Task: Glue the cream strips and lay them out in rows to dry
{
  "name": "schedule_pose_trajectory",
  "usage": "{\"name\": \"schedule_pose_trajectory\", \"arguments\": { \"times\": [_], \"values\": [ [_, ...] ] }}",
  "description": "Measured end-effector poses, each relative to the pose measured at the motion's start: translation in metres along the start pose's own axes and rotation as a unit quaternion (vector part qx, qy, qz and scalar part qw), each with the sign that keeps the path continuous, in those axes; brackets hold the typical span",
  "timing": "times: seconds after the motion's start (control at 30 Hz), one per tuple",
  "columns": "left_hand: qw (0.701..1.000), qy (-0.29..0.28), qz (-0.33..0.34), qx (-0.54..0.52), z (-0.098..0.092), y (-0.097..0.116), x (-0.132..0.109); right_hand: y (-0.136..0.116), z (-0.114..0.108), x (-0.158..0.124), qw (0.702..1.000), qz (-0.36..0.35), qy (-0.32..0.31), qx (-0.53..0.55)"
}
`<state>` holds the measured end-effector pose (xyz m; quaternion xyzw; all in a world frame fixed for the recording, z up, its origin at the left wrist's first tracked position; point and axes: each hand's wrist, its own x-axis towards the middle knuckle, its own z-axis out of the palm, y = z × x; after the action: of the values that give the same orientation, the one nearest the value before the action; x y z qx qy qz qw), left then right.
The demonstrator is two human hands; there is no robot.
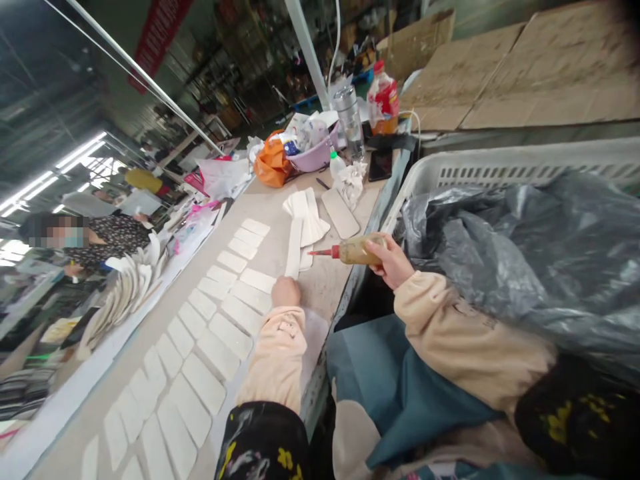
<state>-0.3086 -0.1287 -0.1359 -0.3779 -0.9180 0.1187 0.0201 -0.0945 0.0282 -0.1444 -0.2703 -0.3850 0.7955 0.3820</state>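
My right hand (pixel 393 262) grips a squeeze bottle (pixel 357 251) of yellowish liquid. The bottle lies sideways, its thin red nozzle pointing left. My left hand (pixel 287 292) is closed at the lower end of a narrow white strip (pixel 295 243); its fingertips are hidden behind the fist. Just beyond that strip, a fanned pile of white pieces (pixel 313 217) rests on the table. The nozzle tip is close to the pile's lower edge; whether it touches cannot be made out. Rows of flat pale pieces (pixel 217 343) cover the table left of my left hand.
A white plastic crate (pixel 500 160) lined with dark plastic stands at my right. At the table's far end are a purple basin (pixel 315 157), an orange bag (pixel 273 163), a clear flask (pixel 350 123), a red-labelled bottle (pixel 384 100) and a phone (pixel 381 165). A co-worker (pixel 113 237) is across the table.
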Motion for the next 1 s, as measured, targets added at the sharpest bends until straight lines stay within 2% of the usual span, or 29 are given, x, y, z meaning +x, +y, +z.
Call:
{"name": "schedule_pose_trajectory", "arguments": {
  "times": [0.17, 0.33, 0.47, 0.6, 0.83, 1.0],
  "values": [
    [1.000, -0.010, 0.005, 0.011, -0.005, -0.004, 0.003, 0.000, 0.000, 0.002, 1.000, -0.006, -0.023, 0.005],
    [0.999, -0.036, 0.027, 0.007, -0.013, -0.004, 0.004, 0.002, -0.001, 0.001, 1.000, -0.008, -0.016, 0.004],
    [0.999, -0.029, 0.025, -0.003, -0.011, -0.005, 0.008, 0.007, -0.003, 0.003, 0.999, -0.021, -0.023, -0.013],
    [0.998, -0.053, 0.011, -0.030, -0.005, -0.005, 0.015, 0.010, -0.002, 0.003, 0.999, -0.015, -0.027, -0.031],
    [0.998, 0.000, -0.020, -0.063, -0.003, -0.005, 0.015, 0.006, 0.000, -0.001, 0.999, -0.009, -0.029, -0.022],
    [1.000, -0.006, 0.003, -0.029, -0.003, -0.004, 0.020, 0.007, 0.000, 0.001, 1.000, -0.004, -0.028, -0.009]
  ]
}}
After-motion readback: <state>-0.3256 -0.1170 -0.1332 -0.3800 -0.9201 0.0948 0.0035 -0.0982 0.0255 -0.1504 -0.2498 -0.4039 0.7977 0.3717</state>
